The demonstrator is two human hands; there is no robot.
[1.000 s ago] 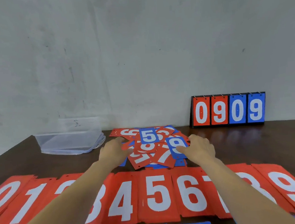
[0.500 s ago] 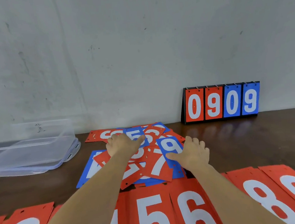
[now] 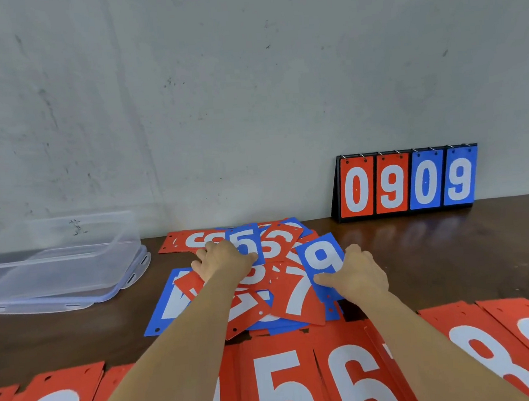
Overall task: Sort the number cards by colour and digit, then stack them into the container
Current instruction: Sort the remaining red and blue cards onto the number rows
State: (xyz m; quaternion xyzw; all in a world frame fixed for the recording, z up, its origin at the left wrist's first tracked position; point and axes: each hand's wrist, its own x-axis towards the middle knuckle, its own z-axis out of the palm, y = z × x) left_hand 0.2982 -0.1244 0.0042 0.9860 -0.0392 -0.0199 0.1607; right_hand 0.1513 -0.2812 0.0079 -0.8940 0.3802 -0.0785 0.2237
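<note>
A loose pile of red and blue number cards (image 3: 293, 296) lies mid-table. My left hand (image 3: 222, 260) rests palm down on the pile, its thumb touching a blue 5 card (image 3: 244, 241). My right hand (image 3: 357, 275) pinches the lower right edge of a blue 9 card (image 3: 321, 259), thumb on its face. A red 7 card (image 3: 299, 295) lies between my hands. A row of sorted red cards (image 3: 280, 382), digits 0 to 9, runs along the near edge. The clear plastic container (image 3: 60, 273) stands at the left.
A flip scoreboard (image 3: 407, 182) reading 0909 stands against the grey wall at the back right. A large blue card (image 3: 173, 302) sticks out at the left of the pile. Dark bare table (image 3: 451, 258) shows to the right of the pile.
The view has swung and come closer to the pile. My left hand slid over to the blue 5, uncovering a blue card on the left. My right hand stays on the blue 9.
</note>
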